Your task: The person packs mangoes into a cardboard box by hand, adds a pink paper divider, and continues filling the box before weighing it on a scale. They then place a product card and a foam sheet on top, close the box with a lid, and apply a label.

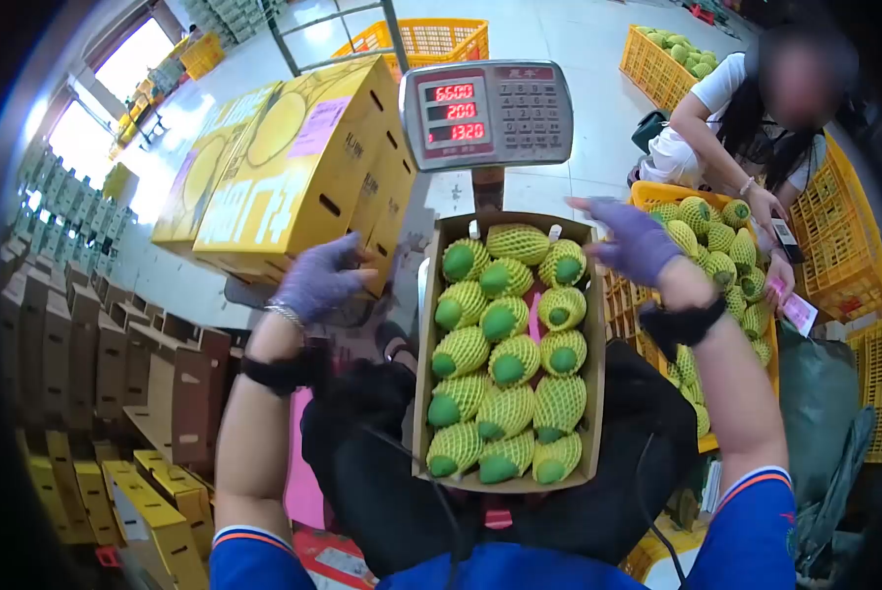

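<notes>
An open cardboard box (pixel 425 393) stands before me, packed with rows of green mangoes (pixel 508 368) in yellow-green foam nets. A pink strip (pixel 536 317) shows between the fruits. The box appears to rest on a weighing scale, whose display (pixel 485 115) rises behind it with three rows of lit red digits. My left hand (pixel 325 279), in a thin purple glove, is raised left of the box with fingers apart. In a matching glove, my right hand (pixel 633 239) hovers by the box's far right corner, fingers stretched out. Neither hand holds anything.
Yellow printed cartons (pixel 294 162) stand at the far left, with stacked brown cartons (pixel 171 379) nearer. On the right, a yellow crate (pixel 770 369) holds more netted fruits. Beside it crouches a person (pixel 721 123) holding a pink paper (pixel 798 313). Another yellow crate (pixel 441 39) sits behind the display.
</notes>
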### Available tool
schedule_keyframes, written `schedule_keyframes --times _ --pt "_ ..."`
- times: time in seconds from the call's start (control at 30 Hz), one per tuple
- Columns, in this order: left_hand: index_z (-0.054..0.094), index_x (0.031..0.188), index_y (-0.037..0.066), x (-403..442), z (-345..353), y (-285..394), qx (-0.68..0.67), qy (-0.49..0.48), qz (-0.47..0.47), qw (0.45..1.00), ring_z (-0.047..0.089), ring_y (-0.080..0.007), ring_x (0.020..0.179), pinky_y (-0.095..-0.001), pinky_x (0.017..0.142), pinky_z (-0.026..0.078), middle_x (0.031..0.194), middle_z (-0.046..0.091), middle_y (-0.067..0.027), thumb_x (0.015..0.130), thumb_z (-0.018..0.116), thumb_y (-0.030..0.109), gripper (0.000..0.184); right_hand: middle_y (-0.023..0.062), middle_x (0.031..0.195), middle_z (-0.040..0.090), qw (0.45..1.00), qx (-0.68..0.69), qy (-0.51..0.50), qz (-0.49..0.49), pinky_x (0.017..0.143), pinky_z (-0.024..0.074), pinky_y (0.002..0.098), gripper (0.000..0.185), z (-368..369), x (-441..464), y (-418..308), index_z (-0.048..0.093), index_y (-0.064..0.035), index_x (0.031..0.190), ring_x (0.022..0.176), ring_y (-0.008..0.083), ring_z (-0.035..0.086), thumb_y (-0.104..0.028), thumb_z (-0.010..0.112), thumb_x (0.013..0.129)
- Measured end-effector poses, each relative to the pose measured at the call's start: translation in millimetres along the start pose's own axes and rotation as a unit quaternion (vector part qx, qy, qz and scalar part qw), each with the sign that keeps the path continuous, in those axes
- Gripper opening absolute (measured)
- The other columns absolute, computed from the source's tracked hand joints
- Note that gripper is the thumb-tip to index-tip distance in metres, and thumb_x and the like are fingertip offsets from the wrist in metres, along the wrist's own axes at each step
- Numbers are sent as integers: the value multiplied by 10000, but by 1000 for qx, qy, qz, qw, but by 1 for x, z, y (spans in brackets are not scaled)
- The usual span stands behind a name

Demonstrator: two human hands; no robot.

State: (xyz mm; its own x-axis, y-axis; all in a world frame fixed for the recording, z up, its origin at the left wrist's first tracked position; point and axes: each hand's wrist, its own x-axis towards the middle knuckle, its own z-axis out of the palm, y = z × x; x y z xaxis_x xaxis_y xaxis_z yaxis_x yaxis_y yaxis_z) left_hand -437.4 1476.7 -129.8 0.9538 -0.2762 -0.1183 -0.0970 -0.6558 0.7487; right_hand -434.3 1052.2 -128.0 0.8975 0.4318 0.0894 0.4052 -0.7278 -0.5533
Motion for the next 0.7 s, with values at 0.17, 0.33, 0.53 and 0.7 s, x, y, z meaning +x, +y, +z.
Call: schedule_keyframes --times 0.17,0.33,0.53,0.7 --pt "669 801 13 -123 -118 -180 -27 10 -303 953 611 -139 574 -281 529 498 722 675 -69 775 694 155 146 137 924 664 989 4 38 145 744 521 319 393 -45 -143 -29 591 -54 1180 829 228 660 -60 683 798" --pt "642 816 37 -201 -59 -329 -27 -23 -434 900 607 -220 492 -371 437 495 702 668 -123 805 712 208 185 235 1064 648 961 -62 -83 255 867 493 417 558 73 -223 -84 562 -18 1241 993 383 625 -353 689 813" --pt "598 835 37 -201 39 -417 -151 102 -401 898 634 -251 544 -395 451 482 690 643 -149 760 753 173 218 257 950 661 877 -121 -162 436 809 506 482 491 132 -195 -87 438 -47 1206 919 398 648 -340 623 859" --pt "666 905 -17 -176 24 -337 69 13 -406 911 681 -303 704 -397 663 548 808 686 -202 724 752 405 468 259 946 656 895 -97 -115 419 795 502 491 488 137 -199 -74 458 -37 1191 912 412 638 -298 658 829"
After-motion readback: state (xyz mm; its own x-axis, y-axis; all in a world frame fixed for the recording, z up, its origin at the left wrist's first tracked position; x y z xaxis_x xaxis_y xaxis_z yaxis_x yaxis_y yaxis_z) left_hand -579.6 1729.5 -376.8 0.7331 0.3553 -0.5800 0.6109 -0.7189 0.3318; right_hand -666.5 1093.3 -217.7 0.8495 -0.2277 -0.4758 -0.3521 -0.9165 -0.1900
